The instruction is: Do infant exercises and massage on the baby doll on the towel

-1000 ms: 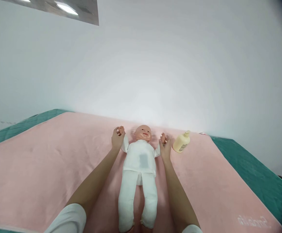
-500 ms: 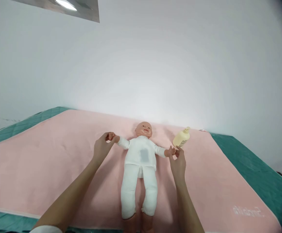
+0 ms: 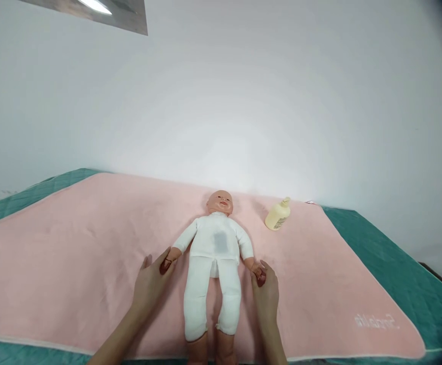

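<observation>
A baby doll [image 3: 215, 238] in a white top and white trousers lies on its back on a pink mat [image 3: 91, 243], its head toward the wall. At the doll's hand on the left of the view, my left hand [image 3: 150, 284] is closed round the small fingers. My right hand [image 3: 265, 290] grips the doll's other hand between thumb and fingers. Both doll arms slant down and outward beside its body. The doll's feet run out of view at the bottom edge.
A pale yellow pump bottle [image 3: 277, 215] stands on the mat to the right of the doll's head. Green quilted cloth [image 3: 392, 253] shows round the mat. Behind rises a white wall [image 3: 221, 101].
Both my hands have moved down toward the doll's hips, bringing its arms down from nearly straight out sideways. The view has shifted slightly.
</observation>
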Motion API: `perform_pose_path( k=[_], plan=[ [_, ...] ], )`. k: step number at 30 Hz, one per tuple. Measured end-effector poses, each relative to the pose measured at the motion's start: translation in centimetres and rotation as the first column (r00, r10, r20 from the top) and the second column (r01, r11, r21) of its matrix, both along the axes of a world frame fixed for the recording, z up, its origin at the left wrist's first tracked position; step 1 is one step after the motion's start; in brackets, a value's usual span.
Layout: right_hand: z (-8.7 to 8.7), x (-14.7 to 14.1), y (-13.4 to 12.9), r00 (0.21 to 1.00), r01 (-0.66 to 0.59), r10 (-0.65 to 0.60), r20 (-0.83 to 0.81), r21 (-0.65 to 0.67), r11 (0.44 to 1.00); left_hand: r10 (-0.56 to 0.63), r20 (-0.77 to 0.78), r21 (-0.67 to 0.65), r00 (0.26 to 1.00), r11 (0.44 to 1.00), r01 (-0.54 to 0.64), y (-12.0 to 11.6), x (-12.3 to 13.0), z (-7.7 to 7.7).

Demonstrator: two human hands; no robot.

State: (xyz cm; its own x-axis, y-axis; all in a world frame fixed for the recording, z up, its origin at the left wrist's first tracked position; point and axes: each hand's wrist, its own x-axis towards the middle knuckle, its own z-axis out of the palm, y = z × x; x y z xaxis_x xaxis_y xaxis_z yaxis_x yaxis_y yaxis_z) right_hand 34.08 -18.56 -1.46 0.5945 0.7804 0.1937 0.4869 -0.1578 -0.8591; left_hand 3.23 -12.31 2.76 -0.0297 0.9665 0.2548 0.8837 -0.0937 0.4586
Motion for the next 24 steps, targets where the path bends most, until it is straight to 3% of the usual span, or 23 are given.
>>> perform_pose_path(
  k=[4,7,12,15,18,21,24],
  plan=[
    [-0.4,-0.4,-0.2,0.992,-0.01,0.01,0.125,0.0,1.0,-0.098,-0.166,0.021,0.981,0.994,0.103,0.1,-0.3,-1.9],
    [-0.5,-0.5,-0.1,0.981,-0.023,0.027,0.19,-0.021,1.0,-0.097,-0.197,0.03,0.976,0.994,0.105,0.1,-0.3,-2.5],
    [-0.2,-0.4,-0.1,0.992,-0.049,0.054,0.118,-0.049,0.998,-0.032,-0.044,-0.013,0.999,0.999,0.031,-0.4,0.1,-1.8],
    [0.6,-0.4,-0.4,0.999,-0.029,0.029,-0.035,-0.02,0.999,0.106,0.13,-0.142,0.986,0.986,-0.088,-0.7,0.0,-0.8],
    [2.0,0.0,-0.5,0.977,-0.018,0.031,-0.212,0.064,0.998,0.238,0.371,-0.218,0.898,0.962,-0.165,-0.6,-0.3,0.2],
    [3.7,0.7,-0.2,0.944,0.001,0.035,-0.329,0.108,0.994,0.305,0.62,-0.189,0.722,0.952,-0.24,0.7,-0.5,1.1],
    [5.0,1.4,0.9,0.942,0.036,0.021,-0.334,0.162,0.986,0.337,0.751,-0.148,0.568,0.924,-0.353,3.4,-0.5,2.2]
  ],
)
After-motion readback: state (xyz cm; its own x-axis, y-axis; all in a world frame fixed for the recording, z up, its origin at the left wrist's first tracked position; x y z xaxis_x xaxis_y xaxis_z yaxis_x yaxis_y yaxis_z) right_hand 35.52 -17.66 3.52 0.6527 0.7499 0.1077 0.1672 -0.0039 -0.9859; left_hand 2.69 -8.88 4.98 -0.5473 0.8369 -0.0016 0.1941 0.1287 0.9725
